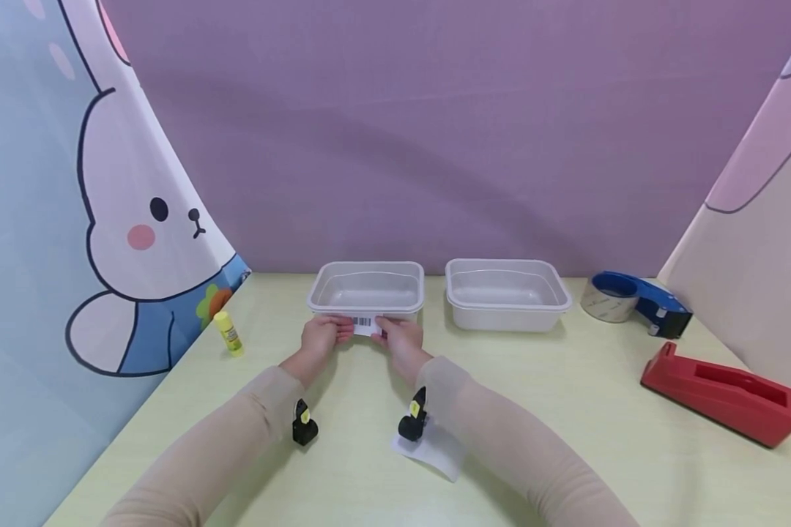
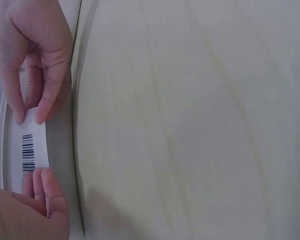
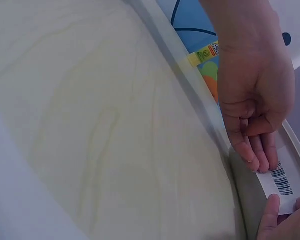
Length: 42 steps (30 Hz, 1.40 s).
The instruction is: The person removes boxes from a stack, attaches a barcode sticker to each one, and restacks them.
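A white barcode label lies at the front side of the left white plastic container. My left hand pinches the label's left end, and my right hand pinches its right end. Seen in the left wrist view, the label spans between the fingertips of the right hand and the left hand. The right wrist view has the left hand's fingertips on one edge of the label. How firmly the label touches the container is hard to tell.
To the right stands a second white container. Farther right are a blue tape dispenser with clear tape and a red dispenser. A yellow glue stick stands at left. White paper lies under my right forearm.
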{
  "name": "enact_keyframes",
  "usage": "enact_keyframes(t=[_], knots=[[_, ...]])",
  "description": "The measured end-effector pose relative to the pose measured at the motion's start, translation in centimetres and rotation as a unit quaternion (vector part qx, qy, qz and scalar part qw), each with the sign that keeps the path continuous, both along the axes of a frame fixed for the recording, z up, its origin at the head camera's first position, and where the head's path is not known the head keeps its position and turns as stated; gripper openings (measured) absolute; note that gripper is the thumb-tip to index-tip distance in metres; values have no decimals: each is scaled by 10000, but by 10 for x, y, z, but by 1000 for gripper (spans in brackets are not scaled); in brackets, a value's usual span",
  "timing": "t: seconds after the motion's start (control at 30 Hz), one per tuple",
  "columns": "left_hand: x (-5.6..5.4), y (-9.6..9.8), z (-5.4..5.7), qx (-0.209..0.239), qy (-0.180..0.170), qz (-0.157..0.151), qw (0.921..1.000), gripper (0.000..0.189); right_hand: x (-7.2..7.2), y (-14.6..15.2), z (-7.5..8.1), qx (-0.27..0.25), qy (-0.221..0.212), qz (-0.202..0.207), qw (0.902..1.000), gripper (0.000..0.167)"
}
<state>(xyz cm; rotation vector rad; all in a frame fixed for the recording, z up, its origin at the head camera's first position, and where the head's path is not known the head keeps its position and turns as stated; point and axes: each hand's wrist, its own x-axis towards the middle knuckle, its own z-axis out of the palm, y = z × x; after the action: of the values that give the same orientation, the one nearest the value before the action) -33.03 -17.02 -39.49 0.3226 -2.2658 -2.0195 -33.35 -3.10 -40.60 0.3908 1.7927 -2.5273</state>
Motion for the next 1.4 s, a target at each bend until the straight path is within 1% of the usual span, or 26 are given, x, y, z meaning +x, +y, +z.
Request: enact_keyframes(t=[0.1, 0.23, 0.4, 0.5, 0.67, 0.77, 0.87, 1.03, 1.17, 1.27, 1.4], knots=[[-4, 0, -2, 72, -55, 28, 10000, 33, 1, 0, 0, 30, 27, 12, 10000, 30], [-6, 0, -6, 196, -150, 87, 9997, 35, 3, 1, -1, 46, 14, 30, 10000, 30], [-6, -1, -8, 269, -339, 30, 9991, 35, 4, 3, -3, 120, -22, -6, 9999, 28], [-7, 0, -8, 338, -335, -26, 9989, 33, 4, 4, -2, 233, -66, 20, 9997, 27], [-9, 6, -3, 541, -82, -320, 9980, 32, 4, 6, 0, 433, -129, 47, 9990, 24], [-9, 11, -1, 508, -55, -531, 9973, 36, 4, 7, 1, 498, -166, 37, 9986, 22], [-10, 14, -1, 406, -143, -631, 9971, 36, 4, 7, 1, 471, -221, 33, 9986, 21], [-11, 15, -4, 423, -403, -557, 9967, 33, 5, 6, 1, 468, -285, 69, 9985, 20], [-11, 16, -6, 530, -647, -598, 9947, 31, 5, 6, 1, 504, -260, 53, 9984, 20], [-11, 18, -7, 624, -725, -630, 9934, 30, 5, 6, 1, 502, -228, -4, 9985, 21], [-12, 21, -6, 630, -706, -673, 9932, 30, 4, 6, 1, 438, -241, -87, 9987, 21]])
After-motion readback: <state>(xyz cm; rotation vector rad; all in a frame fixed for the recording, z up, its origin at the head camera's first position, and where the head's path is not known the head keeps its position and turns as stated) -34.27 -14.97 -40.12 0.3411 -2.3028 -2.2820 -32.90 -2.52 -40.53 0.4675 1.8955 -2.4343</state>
